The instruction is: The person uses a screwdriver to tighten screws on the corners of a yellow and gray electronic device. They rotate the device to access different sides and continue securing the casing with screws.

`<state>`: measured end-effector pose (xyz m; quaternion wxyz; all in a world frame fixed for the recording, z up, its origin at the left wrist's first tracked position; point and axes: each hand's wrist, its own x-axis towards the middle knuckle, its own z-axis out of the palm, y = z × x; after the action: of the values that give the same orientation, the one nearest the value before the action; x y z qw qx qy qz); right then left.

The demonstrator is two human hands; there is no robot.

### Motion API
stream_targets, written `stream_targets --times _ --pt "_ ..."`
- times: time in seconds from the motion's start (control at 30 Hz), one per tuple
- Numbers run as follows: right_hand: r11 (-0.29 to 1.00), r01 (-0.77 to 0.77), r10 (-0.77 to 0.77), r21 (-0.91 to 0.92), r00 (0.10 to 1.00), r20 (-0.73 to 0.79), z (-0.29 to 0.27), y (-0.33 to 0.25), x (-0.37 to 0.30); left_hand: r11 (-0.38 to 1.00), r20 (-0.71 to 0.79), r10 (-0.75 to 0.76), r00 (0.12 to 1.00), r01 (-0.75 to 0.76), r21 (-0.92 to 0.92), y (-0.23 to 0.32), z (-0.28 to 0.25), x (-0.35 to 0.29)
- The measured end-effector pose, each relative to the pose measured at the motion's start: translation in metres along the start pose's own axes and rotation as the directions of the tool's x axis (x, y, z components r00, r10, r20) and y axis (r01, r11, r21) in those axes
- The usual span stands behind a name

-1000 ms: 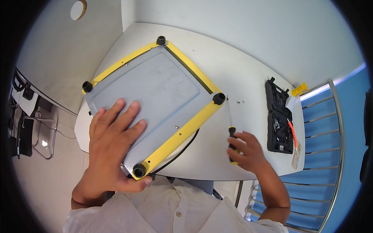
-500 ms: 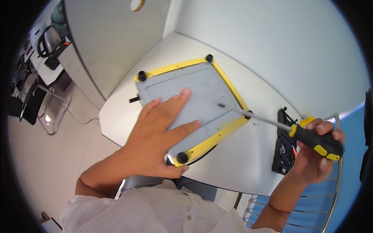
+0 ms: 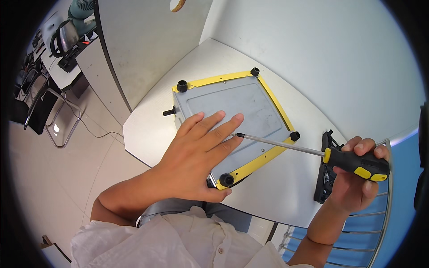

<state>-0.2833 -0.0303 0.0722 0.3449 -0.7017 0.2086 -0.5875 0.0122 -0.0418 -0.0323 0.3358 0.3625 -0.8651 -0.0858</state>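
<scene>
On the white table lies a boxy device (image 3: 243, 100), its grey metal panel up, with yellow edges and black round feet at the corners. My left hand (image 3: 192, 156) rests on the panel's near left part, fingers spread, thumb by the near edge. In my right hand (image 3: 357, 178) is a screwdriver (image 3: 283, 145) with a black and yellow handle, held almost level. Its dark tip is beside my left fingers, where a small shiny piece, perhaps a screw, shows. Whether the tip touches the panel I cannot tell.
An open black tool case (image 3: 326, 174) lies at the table's right edge. A grey partition (image 3: 147, 49) and a white wall (image 3: 313, 58) stand behind. On the left are a chair (image 3: 58, 111) and a kettle (image 3: 67, 35) on another desk. Metal rails (image 3: 366, 232) run at the lower right.
The screwdriver's tip has moved left, up to my left hand's fingers. My left hand's fingers lie closer together. The whole view has shifted slightly.
</scene>
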Motion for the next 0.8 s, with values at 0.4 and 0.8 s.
stream_targets --times 0.4,0.8 --pt "0.999 -0.021 0.017 0.046 0.997 0.071 0.001 0.001 0.009 1.0 0.026 0.002 1.0 -0.002 0.011 0.0 0.0 -0.001" --pt "0.996 -0.091 0.088 0.01 0.981 0.173 0.002 0.002 0.044 1.0 0.042 -0.003 0.999 0.004 -0.025 0.0 0.0 0.0"
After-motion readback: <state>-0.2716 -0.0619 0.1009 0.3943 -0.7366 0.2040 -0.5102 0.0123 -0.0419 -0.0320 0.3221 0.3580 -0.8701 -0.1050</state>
